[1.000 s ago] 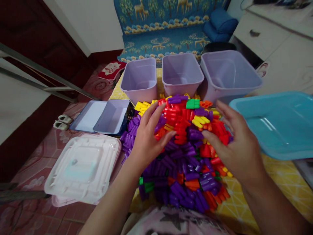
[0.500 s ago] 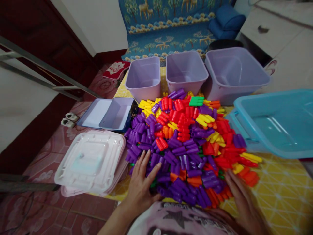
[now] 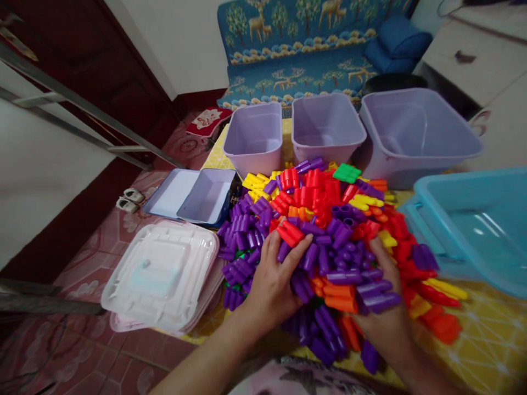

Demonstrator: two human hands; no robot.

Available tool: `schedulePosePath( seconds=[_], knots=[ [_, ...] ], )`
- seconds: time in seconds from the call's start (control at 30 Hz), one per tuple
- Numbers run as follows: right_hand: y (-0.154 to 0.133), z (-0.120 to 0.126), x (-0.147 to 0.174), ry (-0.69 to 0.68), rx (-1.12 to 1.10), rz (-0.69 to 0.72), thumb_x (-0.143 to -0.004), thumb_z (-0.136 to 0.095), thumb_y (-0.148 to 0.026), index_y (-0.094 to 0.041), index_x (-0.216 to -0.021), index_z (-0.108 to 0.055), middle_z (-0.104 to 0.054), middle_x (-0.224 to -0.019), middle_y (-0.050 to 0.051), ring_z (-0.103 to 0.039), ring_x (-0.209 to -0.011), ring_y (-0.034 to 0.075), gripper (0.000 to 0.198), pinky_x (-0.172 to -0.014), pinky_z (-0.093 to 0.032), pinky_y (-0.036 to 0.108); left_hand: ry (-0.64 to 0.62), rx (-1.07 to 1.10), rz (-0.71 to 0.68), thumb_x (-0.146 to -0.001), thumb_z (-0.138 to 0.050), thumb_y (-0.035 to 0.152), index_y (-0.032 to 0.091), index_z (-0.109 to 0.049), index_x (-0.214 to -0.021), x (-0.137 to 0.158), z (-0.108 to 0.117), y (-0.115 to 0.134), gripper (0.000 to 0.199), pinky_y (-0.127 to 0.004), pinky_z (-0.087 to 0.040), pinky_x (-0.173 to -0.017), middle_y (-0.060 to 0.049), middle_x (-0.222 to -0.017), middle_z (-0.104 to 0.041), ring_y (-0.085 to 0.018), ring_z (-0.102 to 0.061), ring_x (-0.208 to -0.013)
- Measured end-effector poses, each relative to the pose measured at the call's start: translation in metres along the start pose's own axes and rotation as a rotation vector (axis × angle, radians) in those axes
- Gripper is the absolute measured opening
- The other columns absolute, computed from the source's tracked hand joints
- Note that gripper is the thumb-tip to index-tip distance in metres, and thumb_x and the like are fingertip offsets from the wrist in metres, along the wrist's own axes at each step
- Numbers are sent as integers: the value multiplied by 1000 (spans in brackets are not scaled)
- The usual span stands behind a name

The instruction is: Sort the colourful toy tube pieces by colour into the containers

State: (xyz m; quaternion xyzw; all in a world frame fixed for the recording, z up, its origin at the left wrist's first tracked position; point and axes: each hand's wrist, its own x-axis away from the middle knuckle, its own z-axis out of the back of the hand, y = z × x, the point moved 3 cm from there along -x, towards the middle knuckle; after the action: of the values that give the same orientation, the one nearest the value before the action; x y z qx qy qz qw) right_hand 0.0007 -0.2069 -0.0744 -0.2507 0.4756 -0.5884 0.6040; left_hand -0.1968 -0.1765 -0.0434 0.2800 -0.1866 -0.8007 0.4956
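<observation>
A big heap of plastic toy blocks, each shaped like joined tubes, lies in purple, red, yellow, orange and green. My left hand grips into its near left side, thumb and fingers around a red block and purple ones beside it. On the near right my right hand cups more of them, with a purple block and an orange block against its palm. Between my hands a clump of blocks is squeezed together and bulges up. Some fingertips are hidden among the pieces.
Three lilac bins stand in a row behind the heap. A clear blue tub is at right. At left are an opened blue box and stacked white lids. A yellow patterned cloth covers the table.
Both hands have moved forward and inward from the heap's near edges and now clasp blocks. The blocks between them have been pushed up together. The view has shifted slightly.
</observation>
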Motion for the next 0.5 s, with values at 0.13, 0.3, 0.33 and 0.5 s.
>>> schedulePosePath(
  seconds=[0.13,0.3,0.33,0.5],
  knots=[
    [-21,-1,-38,-31,-194,-77,-74,-72,-28,-31,-148,-30,-42,-148,8,-47,-132,31,86,-108,-43,48,20,155,38,-72,-73,24,23,-32,-148,-33,11,5,87,-46,-32,-115,-12,-151,-31,-31,-29,-141],
    [-52,2,-94,-104,-366,-113,-68,-80,-30,-30,-140,-41,-51,-140,6,-52,-126,28,82,-109,-43,46,4,247,33,-67,-80,28,23,-34,-147,-76,39,10,92,-48,-35,-112,-12,-143,-46,-33,-42,-133],
    [-57,3,-105,-127,-388,-112,-66,-82,-30,-28,-139,-42,-52,-139,7,-53,-125,28,83,-109,-43,47,20,261,25,-68,-79,29,22,-36,-146,-85,45,11,89,-48,-35,-112,-12,-143,-46,-33,-43,-133],
    [-73,9,-146,-78,-394,-68,-62,-85,-30,-24,-146,-29,-44,-145,10,-50,-128,29,101,-109,-40,51,120,226,-47,-77,-74,38,26,-37,-145,-125,68,5,78,-48,-30,-115,-9,-148,-43,-32,-36,-140]
  ],
)
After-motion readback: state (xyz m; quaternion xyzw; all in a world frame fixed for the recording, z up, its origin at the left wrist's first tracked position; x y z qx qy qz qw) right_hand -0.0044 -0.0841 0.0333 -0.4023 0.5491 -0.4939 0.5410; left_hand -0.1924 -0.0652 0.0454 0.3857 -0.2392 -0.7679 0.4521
